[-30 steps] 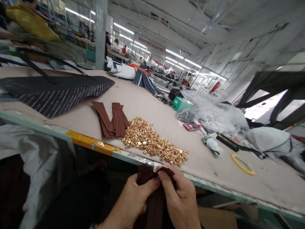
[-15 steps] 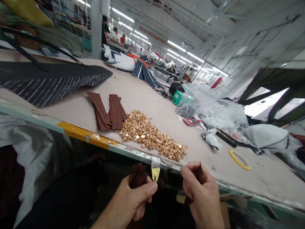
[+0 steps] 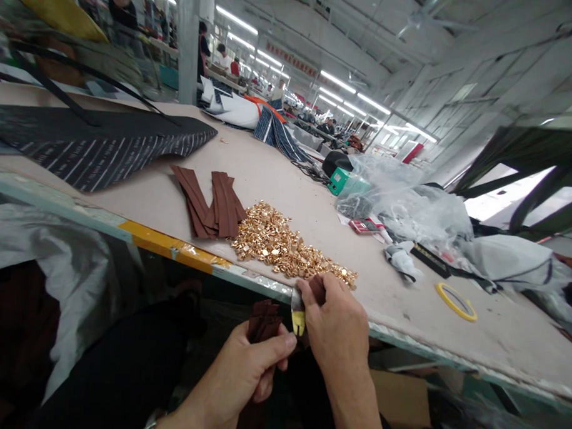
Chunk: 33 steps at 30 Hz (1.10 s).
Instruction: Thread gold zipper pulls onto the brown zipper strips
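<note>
Strips of brown material, gathered in a bundle [image 3: 263,321], stand up out of the left hand [image 3: 255,363], which is closed round them below the bench edge, its thumb laid along the forefinger. The right hand [image 3: 339,329] is narrow, thumb and fingers pinching a brown piece [image 3: 318,288] right at the edge, just in front of the heap of gold-coloured pieces [image 3: 285,244]. How far that piece runs inside the grip I cannot tell.

Beside the right fingertips a yellow-ended tab [image 3: 298,320] hangs down from the edge; whether the fingers touch it is hard to say. More brown strips [image 3: 225,206] lie fanned on the bench [image 3: 396,293], their near ends beside the heap. Further along sits a yellow ring [image 3: 456,302].

The brown material looks light and limp, with a little body from its layers, so it should bend easily and droop if held far from the working end. A pinch close to the end, flat between thumb and forefinger, should steady it best; the bundle wants only a loose squeeze, enough to keep the layers from sliding. The gold-coloured pieces look hard, smooth and probably slippery, best picked singly with the fingertips by their rims.
</note>
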{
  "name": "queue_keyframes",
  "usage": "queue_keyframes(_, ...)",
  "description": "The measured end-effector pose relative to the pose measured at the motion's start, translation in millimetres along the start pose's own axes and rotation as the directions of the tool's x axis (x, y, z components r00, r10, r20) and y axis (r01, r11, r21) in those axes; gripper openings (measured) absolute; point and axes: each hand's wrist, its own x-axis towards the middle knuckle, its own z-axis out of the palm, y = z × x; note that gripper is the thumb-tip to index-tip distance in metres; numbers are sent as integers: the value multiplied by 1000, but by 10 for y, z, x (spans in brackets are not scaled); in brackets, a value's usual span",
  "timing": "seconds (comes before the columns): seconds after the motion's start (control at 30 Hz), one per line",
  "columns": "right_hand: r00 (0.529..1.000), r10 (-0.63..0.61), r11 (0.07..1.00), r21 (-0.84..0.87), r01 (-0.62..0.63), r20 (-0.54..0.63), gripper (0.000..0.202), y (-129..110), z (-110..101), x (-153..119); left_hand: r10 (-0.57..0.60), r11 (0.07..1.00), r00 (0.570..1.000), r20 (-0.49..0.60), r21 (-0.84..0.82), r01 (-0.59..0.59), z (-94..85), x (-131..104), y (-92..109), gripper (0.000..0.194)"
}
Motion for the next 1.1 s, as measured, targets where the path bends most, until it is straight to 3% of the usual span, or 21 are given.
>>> queue_keyframes(0.1, 999, 39, 999, -13, -39, -22, 19, 13, 3, 4, -13, 1000, 999, 40, -11, 13, -29, 3, 1, 20)
queue_keyframes(0.23, 998, 51, 940, 335, -61, 38, 17, 110, -68, -150, -20, 999, 998, 56, -26, 22, -50, 6, 4, 18)
queue_keyframes(0.37, 988, -53, 813, 580, -40, 142, 16, 176, -182, -395, -30, 999, 997, 74, -11, 31, -68, 7, 2, 17)
queue_keyframes(0.53, 987, -155, 810, 577, 105, 38, 8, 134, -205, -526, -24, 1000, 997, 75, 2, 24, -79, -12, 2, 17)
queue_keyframes(0.67, 989, -140, 831, 547, 98, 36, 8, 93, -179, -528, -13, 1000, 996, 84, 14, 12, -79, -16, -3, 15)
queue_keyframes(0.83, 991, -22, 753, 654, -71, 132, 11, 79, -131, -535, -20, 999, 996, 87, 34, 17, -88, -44, 4, 13)
queue_keyframes(0.97, 944, 137, 569, 756, -323, 300, 15, 45, -81, -489, -30, 999, 990, 141, 33, 25, -84, -74, 18, 18)
queue_keyframes(1.1, 927, 140, 446, 814, -372, 347, 14, 25, -74, -460, -16, 1000, 979, 203, -12, 19, -72, -80, -7, 22)
